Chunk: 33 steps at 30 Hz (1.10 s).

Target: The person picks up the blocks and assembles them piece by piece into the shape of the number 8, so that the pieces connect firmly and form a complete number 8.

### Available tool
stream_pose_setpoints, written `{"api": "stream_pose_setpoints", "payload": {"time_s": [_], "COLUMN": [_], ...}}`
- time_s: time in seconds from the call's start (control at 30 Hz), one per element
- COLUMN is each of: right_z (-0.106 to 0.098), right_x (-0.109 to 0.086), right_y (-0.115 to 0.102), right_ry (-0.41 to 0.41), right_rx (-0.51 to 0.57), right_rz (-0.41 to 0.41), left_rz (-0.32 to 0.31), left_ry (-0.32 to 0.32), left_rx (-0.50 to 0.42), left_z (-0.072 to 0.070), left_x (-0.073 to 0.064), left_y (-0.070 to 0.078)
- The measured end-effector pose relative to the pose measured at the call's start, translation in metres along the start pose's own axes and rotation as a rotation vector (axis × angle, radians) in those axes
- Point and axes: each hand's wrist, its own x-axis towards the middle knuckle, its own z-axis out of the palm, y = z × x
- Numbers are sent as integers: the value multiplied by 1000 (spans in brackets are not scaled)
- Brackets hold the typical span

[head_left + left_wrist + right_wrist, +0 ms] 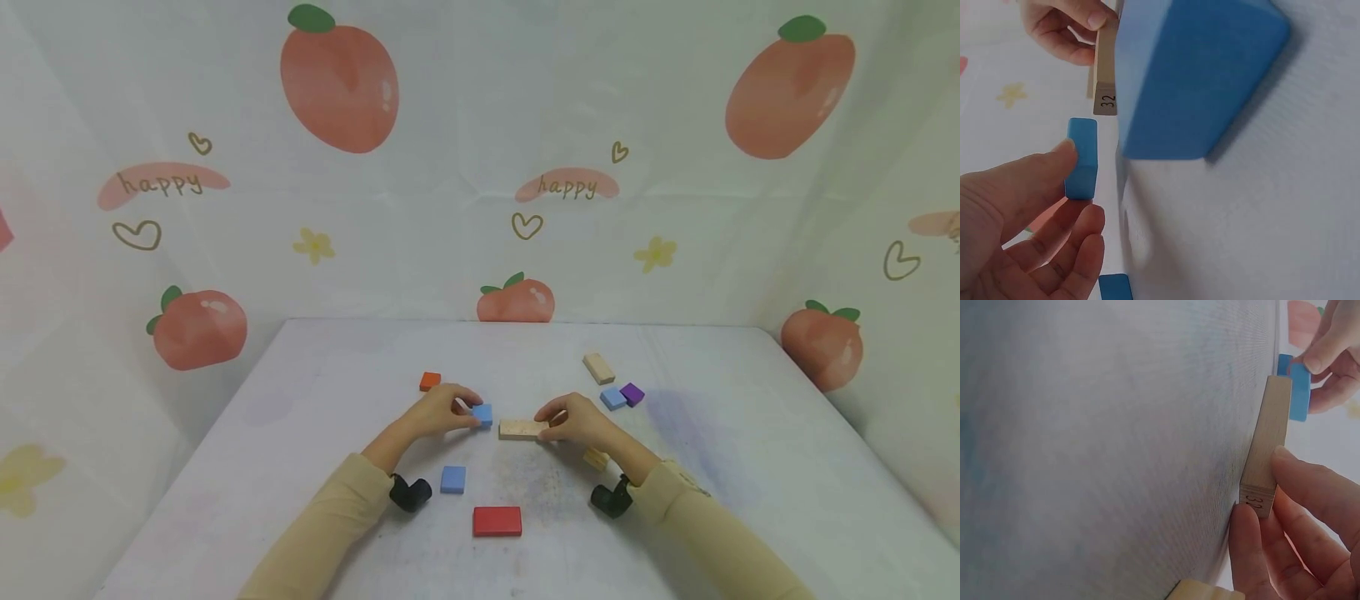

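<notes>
My left hand (442, 410) pinches a small blue block (482, 415) between thumb and fingers; in the left wrist view this blue block (1082, 159) stands on edge at the thumb tip. To its right, a long plain wooden block (519, 429) lies lengthwise towards the left hand. Its right end is in the grip of my right hand (579, 419), whose thumb and fingertips cover that end in the head view. Seen from the right wrist, the wooden block (1267, 437) has 32 printed on its end face. A short gap separates the two held blocks in the head view.
Nearer the front lie a blue block (453, 479) and a red block (497, 522). A yellowish block (596, 459) sits below the right wrist. Behind are an orange block (430, 382), a wooden block (598, 368), another blue block (612, 398) and a purple block (632, 394).
</notes>
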Motion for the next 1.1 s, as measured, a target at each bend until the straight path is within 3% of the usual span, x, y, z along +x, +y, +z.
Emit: {"api": "stream_pose_setpoints", "payload": {"time_s": [0.43, 0.73, 1.1], "right_z": [1, 1, 0], "right_x": [-1, -1, 0], "right_y": [-3, -3, -2], "right_ry": [-4, -8, -9], "right_rx": [6, 8, 8], "right_rz": [31, 37, 43], "left_rz": [-12, -90, -75], "left_ry": [-16, 4, 23], "left_rx": [24, 20, 40], "left_z": [3, 9, 14], "left_x": [9, 13, 13], "left_y": [4, 5, 3]}}
